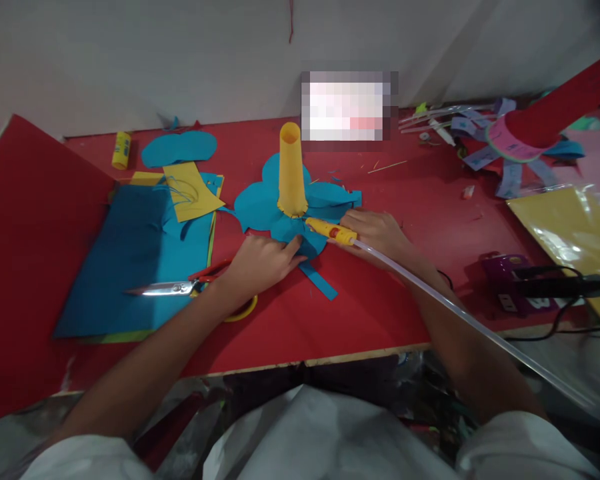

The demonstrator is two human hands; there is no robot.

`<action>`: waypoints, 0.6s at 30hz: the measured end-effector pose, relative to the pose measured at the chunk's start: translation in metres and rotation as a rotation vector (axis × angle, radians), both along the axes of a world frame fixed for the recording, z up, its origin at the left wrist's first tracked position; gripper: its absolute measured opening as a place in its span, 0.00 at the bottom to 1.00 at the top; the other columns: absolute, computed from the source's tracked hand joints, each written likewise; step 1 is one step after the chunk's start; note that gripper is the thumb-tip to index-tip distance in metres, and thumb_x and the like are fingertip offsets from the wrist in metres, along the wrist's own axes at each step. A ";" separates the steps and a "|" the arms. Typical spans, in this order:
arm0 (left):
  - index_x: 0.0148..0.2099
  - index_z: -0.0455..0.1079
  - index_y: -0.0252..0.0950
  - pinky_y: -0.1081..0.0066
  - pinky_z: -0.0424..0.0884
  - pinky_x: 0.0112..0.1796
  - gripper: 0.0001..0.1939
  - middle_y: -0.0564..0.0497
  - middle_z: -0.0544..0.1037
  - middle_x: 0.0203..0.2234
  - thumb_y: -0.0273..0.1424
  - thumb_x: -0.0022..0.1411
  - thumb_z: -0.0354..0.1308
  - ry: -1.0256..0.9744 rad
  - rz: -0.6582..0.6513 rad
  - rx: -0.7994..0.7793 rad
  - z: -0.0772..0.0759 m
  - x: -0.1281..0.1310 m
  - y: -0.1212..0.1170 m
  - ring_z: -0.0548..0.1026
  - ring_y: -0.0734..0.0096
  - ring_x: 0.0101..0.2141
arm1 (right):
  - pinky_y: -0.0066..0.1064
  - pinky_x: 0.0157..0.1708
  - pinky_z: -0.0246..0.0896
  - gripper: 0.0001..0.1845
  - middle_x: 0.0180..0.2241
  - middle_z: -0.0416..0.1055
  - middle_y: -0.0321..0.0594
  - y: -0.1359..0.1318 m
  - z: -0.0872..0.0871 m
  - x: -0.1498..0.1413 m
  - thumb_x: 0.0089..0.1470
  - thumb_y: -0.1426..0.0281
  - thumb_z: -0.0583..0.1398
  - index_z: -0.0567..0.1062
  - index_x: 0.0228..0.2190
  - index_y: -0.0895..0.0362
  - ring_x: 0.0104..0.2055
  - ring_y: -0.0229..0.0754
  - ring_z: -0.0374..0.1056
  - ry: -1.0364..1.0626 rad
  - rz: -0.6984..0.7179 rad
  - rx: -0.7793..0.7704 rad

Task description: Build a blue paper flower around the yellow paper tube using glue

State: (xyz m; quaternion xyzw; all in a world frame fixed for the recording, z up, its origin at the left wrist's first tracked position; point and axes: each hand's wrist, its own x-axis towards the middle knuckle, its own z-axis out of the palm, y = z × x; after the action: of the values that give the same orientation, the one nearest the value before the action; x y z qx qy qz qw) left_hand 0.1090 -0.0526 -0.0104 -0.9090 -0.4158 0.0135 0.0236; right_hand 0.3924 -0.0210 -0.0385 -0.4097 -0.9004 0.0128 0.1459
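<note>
One smooth yellow paper tube [293, 173], open at the top and slightly tapered, stands upright on the rounded lobes of a flat blue paper shape [255, 205], its notched foot near the middle. The left hand [263, 261] bends its fingers onto the lower lobe, beside a straight blue strip [321, 281]; whether they pinch the paper, I cannot tell. The right hand [377, 230] is at the right lobe, its grip partly hidden by a yellow tapered tool [331, 231] trailing a glossy, translucent rod [447, 303]. Metal-bladed scissors [167, 289] lie left of the left hand.
</note>
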 end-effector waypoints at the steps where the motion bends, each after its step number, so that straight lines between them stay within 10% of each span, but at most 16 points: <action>1: 0.62 0.75 0.32 0.68 0.62 0.26 0.25 0.39 0.84 0.28 0.45 0.76 0.54 -0.003 0.002 -0.003 0.000 0.000 0.000 0.82 0.54 0.29 | 0.36 0.30 0.48 0.19 0.35 0.75 0.42 0.000 -0.001 0.000 0.73 0.56 0.52 0.72 0.34 0.53 0.38 0.45 0.68 -0.003 -0.004 0.000; 18: 0.63 0.75 0.32 0.66 0.64 0.28 0.27 0.39 0.81 0.25 0.46 0.76 0.51 -0.042 -0.005 0.013 -0.008 -0.002 0.001 0.80 0.53 0.26 | 0.35 0.32 0.50 0.16 0.33 0.75 0.43 -0.003 0.005 -0.019 0.72 0.60 0.55 0.72 0.33 0.54 0.37 0.44 0.67 -0.051 0.050 0.068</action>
State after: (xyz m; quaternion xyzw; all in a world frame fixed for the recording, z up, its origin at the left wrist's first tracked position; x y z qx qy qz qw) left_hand 0.1070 -0.0515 -0.0187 -0.9100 -0.4139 -0.0085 0.0209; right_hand 0.3737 -0.0240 -0.0335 -0.3824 -0.9136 -0.0245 0.1362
